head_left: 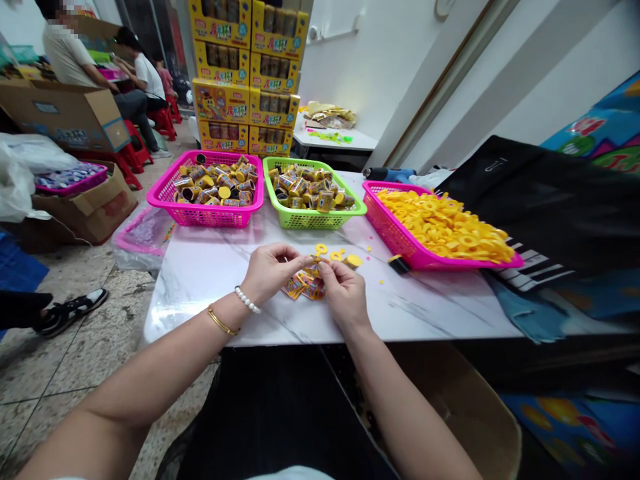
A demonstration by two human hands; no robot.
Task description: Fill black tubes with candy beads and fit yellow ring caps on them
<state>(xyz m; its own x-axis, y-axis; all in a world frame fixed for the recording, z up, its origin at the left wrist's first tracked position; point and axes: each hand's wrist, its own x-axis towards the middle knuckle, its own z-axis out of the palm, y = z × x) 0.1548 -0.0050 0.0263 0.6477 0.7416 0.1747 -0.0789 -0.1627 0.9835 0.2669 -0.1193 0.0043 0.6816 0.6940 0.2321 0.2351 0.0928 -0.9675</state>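
Note:
My left hand (273,270), with a white bead bracelet and a gold bangle at its wrist, pinches a small printed slip (316,259) between thumb and finger. Fingertips of my right hand (345,288) grip the same slip from the other side. The fingers partly hide it. Below lies a loose pile of colourful printed slips (300,287) on the marble-patterned table (425,307). Just beyond my hands are yellow plastic rings with tabs (321,249) and a small yellow-capped cup (353,261). A black cup with a yellow edge (399,265) lies on its side farther right.
A pink basket (210,215) and a green basket (320,219) hold small printed cups. Another pink basket (400,233) is heaped with yellow rings. Stacked yellow boxes (225,103) stand behind. A black bag (540,200) rests at right. People sit at back left.

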